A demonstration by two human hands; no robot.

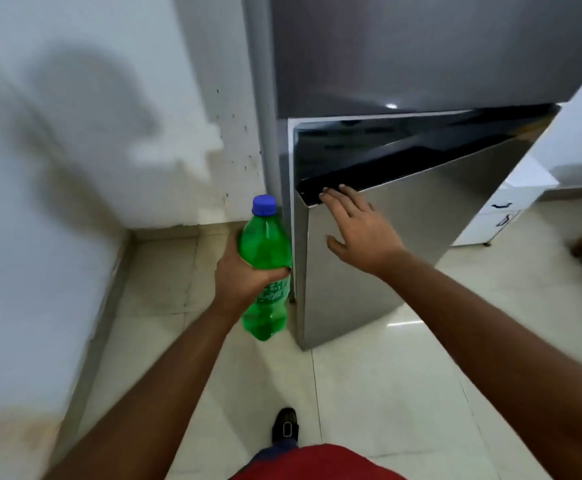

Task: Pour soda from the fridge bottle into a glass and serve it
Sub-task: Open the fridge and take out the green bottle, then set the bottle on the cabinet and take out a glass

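left hand (244, 271): grip clamped round the middle of the green soda bottle (265, 268), upright, blue cap (263, 205) on, just left of the fridge | right hand (358, 230): fingers spread, flat on the lower fridge door (403, 237), which stands ajar | floor (369, 393): pale tiles

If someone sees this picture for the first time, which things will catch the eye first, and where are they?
The bright green soda bottle with its blue cap stands out at the centre, gripped around the middle by the left hand. Just right of it, the right hand lies flat on the steel lower fridge door, which stands partly open. Below, a black shoe shows on the pale floor tiles.
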